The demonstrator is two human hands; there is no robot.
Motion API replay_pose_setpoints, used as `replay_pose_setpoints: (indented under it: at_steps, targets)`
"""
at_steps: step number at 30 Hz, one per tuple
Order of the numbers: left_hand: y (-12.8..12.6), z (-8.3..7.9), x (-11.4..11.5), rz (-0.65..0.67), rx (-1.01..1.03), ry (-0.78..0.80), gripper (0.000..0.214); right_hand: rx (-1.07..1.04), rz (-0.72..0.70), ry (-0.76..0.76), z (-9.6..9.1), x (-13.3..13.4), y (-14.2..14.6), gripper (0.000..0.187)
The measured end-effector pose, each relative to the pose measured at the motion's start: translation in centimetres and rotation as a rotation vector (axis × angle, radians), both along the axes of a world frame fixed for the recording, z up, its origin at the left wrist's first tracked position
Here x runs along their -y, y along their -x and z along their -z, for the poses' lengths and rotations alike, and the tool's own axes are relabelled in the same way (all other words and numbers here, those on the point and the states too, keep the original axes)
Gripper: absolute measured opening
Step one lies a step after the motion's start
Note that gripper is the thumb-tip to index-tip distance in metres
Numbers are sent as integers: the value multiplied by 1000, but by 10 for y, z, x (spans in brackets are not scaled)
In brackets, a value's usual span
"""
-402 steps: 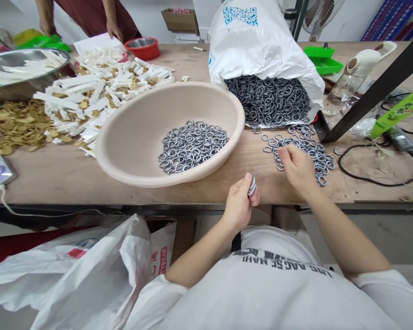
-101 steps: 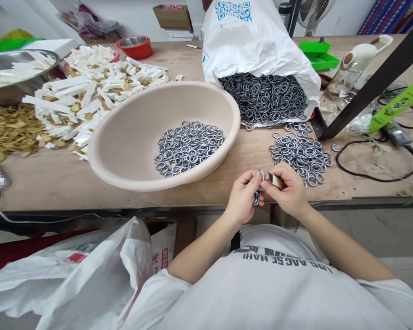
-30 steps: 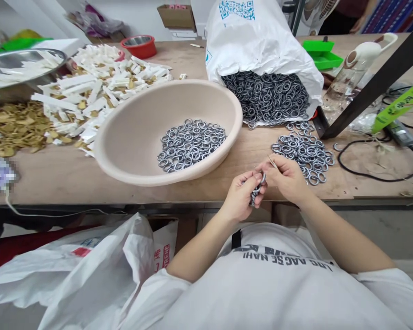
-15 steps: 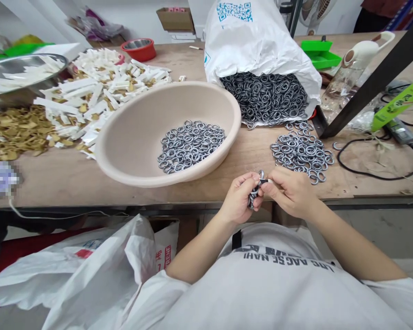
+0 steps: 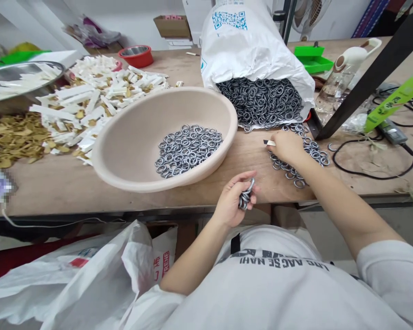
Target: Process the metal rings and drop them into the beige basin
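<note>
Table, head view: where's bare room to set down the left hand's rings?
Bare wood lies between the beige basin and the loose rings, and along the front edge left of the basin. Crowded: upper left, white strips, gold tags.

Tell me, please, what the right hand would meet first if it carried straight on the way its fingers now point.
Probably the bowl: the right hand points left toward its rim. The hand's height above the table is unclear, so it might pass over the rim.
</note>
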State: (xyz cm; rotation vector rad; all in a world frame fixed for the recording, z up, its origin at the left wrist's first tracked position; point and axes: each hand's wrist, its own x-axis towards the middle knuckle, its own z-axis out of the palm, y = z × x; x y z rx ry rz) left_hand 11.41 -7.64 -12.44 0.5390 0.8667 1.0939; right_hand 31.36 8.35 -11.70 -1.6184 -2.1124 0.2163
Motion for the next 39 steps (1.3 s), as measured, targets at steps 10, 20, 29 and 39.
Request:
replay_pose_setpoints:
  at_steps: [10, 20, 29, 39]
  targets:
    - [-15, 3, -11, -79, -44, -73, 44, -864, -324, 467, -13, 101, 26, 33]
    - [-26, 0, -5, 34, -58, -141, 44, -1161, -201, 478, -10, 133, 36, 45]
    - [-25, 0, -5, 188, 89, -48, 41, -1215, -228, 476, 1, 134, 41, 36]
    - [-18, -4, -6, 202, 132, -33, 39, -937, -312, 303, -2, 121, 31, 39]
